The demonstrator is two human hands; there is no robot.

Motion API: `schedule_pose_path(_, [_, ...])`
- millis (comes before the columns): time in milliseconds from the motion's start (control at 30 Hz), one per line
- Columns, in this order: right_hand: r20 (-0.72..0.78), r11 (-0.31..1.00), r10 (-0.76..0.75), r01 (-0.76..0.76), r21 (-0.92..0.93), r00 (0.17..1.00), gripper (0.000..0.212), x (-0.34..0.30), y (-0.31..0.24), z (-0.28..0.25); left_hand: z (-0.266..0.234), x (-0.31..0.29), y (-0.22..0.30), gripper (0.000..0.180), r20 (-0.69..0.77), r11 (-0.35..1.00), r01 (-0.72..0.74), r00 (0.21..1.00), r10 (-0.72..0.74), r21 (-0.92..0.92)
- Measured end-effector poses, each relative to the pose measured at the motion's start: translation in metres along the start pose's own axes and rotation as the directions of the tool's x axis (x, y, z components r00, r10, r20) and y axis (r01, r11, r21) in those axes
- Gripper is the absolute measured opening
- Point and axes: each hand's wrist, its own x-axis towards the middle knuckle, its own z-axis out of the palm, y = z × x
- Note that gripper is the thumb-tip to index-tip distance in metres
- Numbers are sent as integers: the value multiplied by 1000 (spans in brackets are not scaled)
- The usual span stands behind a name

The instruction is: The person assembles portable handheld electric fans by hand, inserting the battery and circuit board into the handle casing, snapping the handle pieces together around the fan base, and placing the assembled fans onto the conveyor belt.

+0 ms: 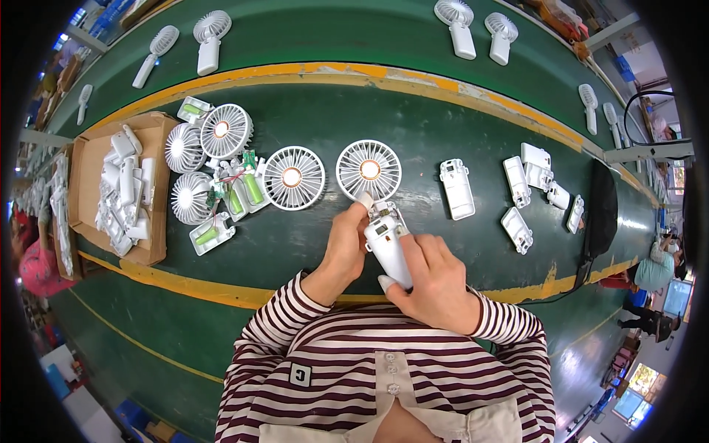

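Note:
A white handheld fan (368, 170) lies in front of me, its round grille on the green bench and its handle pointing toward my body. My left hand (346, 240) is closed round the upper handle near the fan head, thumb at the neck. Across the lower handle, my right hand (436, 280) grips the white cover (389, 258) between thumb and fingers. A gap with small inner parts shows at the handle's top. Left of this fan lies another fan head (293, 178), joined to an opened handle with a green battery (253, 190) and thin wires.
A cardboard box (159, 221) of white casing pieces stands at the left, beside more fans (226, 131) with exposed batteries. Several white handle shells (458, 190) lie to the right, near a black strip (601, 210). Beyond the yellow edge, finished-looking fans (210, 55) rest on a green belt.

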Motion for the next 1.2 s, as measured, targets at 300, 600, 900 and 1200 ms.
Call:
schedule_pose_path(300, [-34,997,47,-49,-54,998,53,13,13,15,6,-8,9,38,71,1000,17,997,-16,-20])
schedule_pose_path(600, [-2,996,76,-76,-34,997,47,13,16,21,7,-7,3,24,52,997,-17,999,13,76])
schedule_pose_path(900, [-27,993,26,-28,-112,999,47,12,17,25,11,-6,7,27,6,997,27,1000,-27,69])
schedule_pose_path(1200, [-235,1000,-11,11,1,972,41,12,23,23,7,-7,9,25,60,997,-77,995,76,12])
